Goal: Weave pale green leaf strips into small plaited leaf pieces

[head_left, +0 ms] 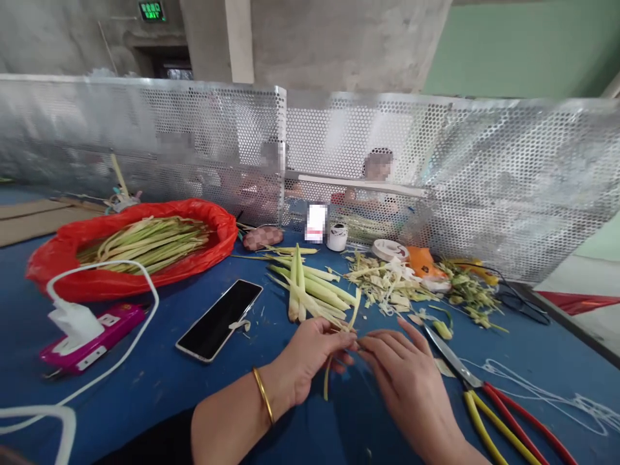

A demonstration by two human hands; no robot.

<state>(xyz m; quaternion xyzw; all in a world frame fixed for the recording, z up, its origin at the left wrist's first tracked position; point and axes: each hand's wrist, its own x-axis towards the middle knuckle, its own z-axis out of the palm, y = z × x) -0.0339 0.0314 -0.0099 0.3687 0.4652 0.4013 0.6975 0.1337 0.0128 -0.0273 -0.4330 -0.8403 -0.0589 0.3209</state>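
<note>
The left hand (pixel 312 355) pinches a strip (pixel 326 382) that dangles at 7 o'clock from its fingertips; the right hand (pixel 409 378) is just beside, its grip hidden. From them, leaves (pixel 329 292) lie at 11, scissors (pixel 473 380) at 4.

Workshop, perforated partition (pixel 203 129), exit sign (pixel 152 11), shears (pixel 471 379), plant strips (pixel 323 296)

Person's left hand (pixel 312 355) is bare; thin, smooth gold-coloured bangle (pixel 263 395) at its wrist, lower centre. Black sleeve (pixel 159 439) on same arm, lower left. Right hand (pixel 409 374) and forearm bare.
</note>
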